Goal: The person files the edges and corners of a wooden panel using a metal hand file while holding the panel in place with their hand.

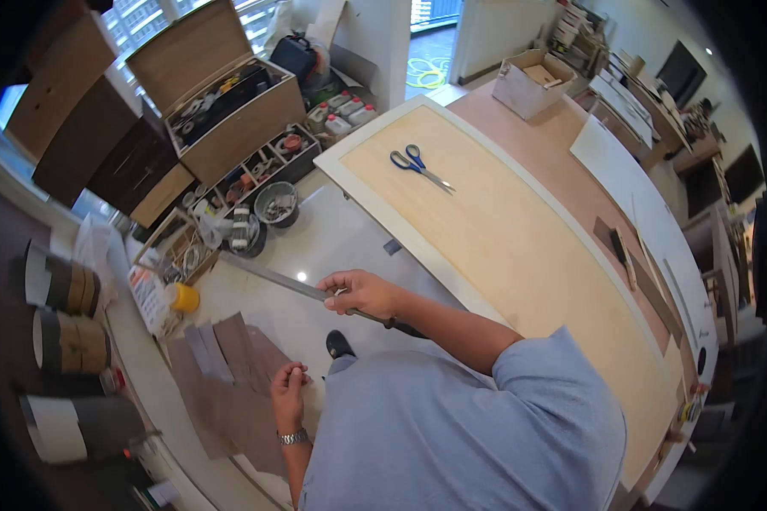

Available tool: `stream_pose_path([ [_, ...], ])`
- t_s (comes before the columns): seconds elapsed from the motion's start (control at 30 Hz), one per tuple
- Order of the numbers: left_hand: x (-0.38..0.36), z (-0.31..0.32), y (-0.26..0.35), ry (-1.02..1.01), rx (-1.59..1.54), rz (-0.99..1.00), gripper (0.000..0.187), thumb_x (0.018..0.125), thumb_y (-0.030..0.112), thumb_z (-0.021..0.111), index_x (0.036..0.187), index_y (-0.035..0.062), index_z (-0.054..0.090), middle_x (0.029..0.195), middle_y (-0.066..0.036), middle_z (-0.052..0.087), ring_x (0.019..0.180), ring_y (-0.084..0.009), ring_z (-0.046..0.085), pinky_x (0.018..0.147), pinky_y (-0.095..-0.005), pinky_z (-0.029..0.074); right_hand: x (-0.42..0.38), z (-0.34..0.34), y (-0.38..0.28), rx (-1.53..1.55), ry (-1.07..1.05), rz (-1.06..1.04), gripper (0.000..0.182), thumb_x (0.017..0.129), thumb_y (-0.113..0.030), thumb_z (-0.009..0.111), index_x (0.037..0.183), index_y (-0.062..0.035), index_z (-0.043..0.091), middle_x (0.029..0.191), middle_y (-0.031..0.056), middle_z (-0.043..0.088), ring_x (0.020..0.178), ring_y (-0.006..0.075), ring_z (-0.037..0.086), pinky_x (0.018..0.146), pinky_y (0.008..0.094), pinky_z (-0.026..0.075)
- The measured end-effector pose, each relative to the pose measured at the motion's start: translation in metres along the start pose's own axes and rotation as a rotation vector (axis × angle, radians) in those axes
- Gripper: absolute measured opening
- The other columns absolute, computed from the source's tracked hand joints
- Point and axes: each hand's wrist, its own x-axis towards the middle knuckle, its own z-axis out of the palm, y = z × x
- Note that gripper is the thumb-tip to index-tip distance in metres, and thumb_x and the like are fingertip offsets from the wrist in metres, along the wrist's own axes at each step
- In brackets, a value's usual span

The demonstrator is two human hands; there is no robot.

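My right hand (pixel 362 294) is closed around the metal part of a long, flat file (pixel 273 274). Its grey blade points to the far left, and its dark handle end runs back under my forearm. Lower down, my left hand (pixel 290 387) has its fingers curled in against the thumb, and I see nothing in them. Brown sheets (pixel 230 400) lie on the floor beside that hand. On the pale panel (pixel 503 230) to the right, blue-handled scissors (pixel 423 169) lie with their blades slightly apart.
An open wooden toolbox (pixel 239 119) stands at the far left, near a black bucket (pixel 277 204) of small parts. A yellow-lidded container (pixel 181 297) is on the left. Rolled sheets (pixel 72 341) line the left edge. A handsaw (pixel 624 255) lies on the right of the worktable.
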Motion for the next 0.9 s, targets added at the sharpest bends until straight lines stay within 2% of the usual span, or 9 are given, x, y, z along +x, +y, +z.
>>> stream_pose_path([
  [0.1,0.066,-0.028,0.033,-0.107,0.014,0.005,0.021,0.100,0.014,0.060,0.111,-0.0031,0.065,0.101,-0.007,0.069,0.084,-0.0128,0.063,0.080,-0.0284,0.053,0.046,-0.008,-0.013,-0.116,0.140,-0.007,0.043,0.088,-0.017,0.074,0.125,0.0016,0.061,0.092,0.0026,0.065,0.078,0.0108,0.060,0.069,0.0260,0.050],
  [0.2,0.139,-0.036,0.085,-0.244,0.111,0.042,0.020,0.100,0.014,0.059,0.111,-0.0023,0.065,0.102,-0.007,0.069,0.085,-0.0126,0.063,0.079,-0.0281,0.053,0.069,-0.019,-0.030,-0.070,0.284,0.034,0.040,0.087,-0.018,0.075,0.120,0.0015,0.064,0.092,0.0023,0.065,0.077,0.0110,0.061,0.068,0.0259,0.050],
  [0.27,0.193,-0.033,0.108,-0.354,0.179,0.067,0.020,0.101,0.014,0.059,0.110,-0.0016,0.065,0.101,-0.006,0.069,0.084,-0.0121,0.063,0.079,-0.0281,0.053,0.074,-0.026,-0.041,-0.034,0.406,0.045,0.043,0.087,-0.018,0.075,0.123,0.0022,0.063,0.090,0.0018,0.064,0.074,0.0104,0.059,0.066,0.0262,0.049],
  [0.4,0.296,0.002,0.150,-0.555,0.302,0.123,0.019,0.100,0.014,0.058,0.109,-0.0013,0.066,0.100,-0.006,0.069,0.086,-0.0120,0.063,0.078,-0.0272,0.052,0.080,-0.054,-0.060,-0.066,0.642,0.032,0.049,0.090,-0.017,0.072,0.133,0.0033,0.058,0.087,0.0007,0.061,0.067,0.0087,0.053,0.060,0.0255,0.045],
  [0.5,0.366,0.044,0.167,-0.640,0.430,0.187,0.018,0.099,0.013,0.060,0.107,-0.0018,0.066,0.095,-0.005,0.070,0.083,-0.0117,0.064,0.075,-0.0269,0.052,0.097,-0.099,-0.045,0.189,0.788,-0.033,0.055,0.093,-0.015,0.070,0.141,0.0039,0.051,0.083,-0.0005,0.057,0.064,0.0072,0.051,0.056,0.0230,0.043],
  [0.53,0.389,0.056,0.171,-0.650,0.481,0.219,0.019,0.099,0.014,0.061,0.107,-0.0023,0.066,0.093,-0.005,0.070,0.081,-0.0117,0.065,0.074,-0.0271,0.052,0.106,-0.113,-0.046,0.256,0.848,-0.073,0.054,0.095,-0.015,0.068,0.140,0.0077,0.050,0.081,-0.0008,0.055,0.061,0.0064,0.050,0.054,0.0215,0.041],
  [0.67,0.462,0.095,0.180,-0.663,0.531,0.201,0.020,0.098,0.014,0.062,0.105,-0.0031,0.067,0.088,-0.005,0.071,0.077,-0.0118,0.065,0.072,-0.0273,0.052,0.140,-0.167,-0.054,0.319,1.026,-0.150,0.053,0.095,-0.016,0.068,0.139,0.0066,0.051,0.079,-0.0025,0.054,0.058,0.0053,0.048,0.052,0.0212,0.040],
  [0.77,0.509,0.115,0.190,-0.766,0.607,0.229,0.021,0.098,0.015,0.061,0.105,-0.0037,0.067,0.086,-0.006,0.070,0.076,-0.0119,0.065,0.071,-0.0274,0.052,0.158,-0.180,-0.074,0.339,1.146,-0.193,0.051,0.095,-0.016,0.068,0.138,0.0056,0.053,0.078,-0.0032,0.053,0.057,0.0045,0.047,0.051,0.0209,0.038],
  [0.9,0.574,0.150,0.178,-0.855,0.671,0.167,0.024,0.098,0.019,0.062,0.105,-0.0030,0.067,0.086,-0.004,0.069,0.076,-0.0117,0.064,0.070,-0.0268,0.051,0.166,-0.174,-0.087,0.324,1.275,-0.166,0.047,0.094,-0.016,0.069,0.134,0.0042,0.057,0.080,-0.0024,0.056,0.058,0.0044,0.045,0.051,0.0208,0.037],
])
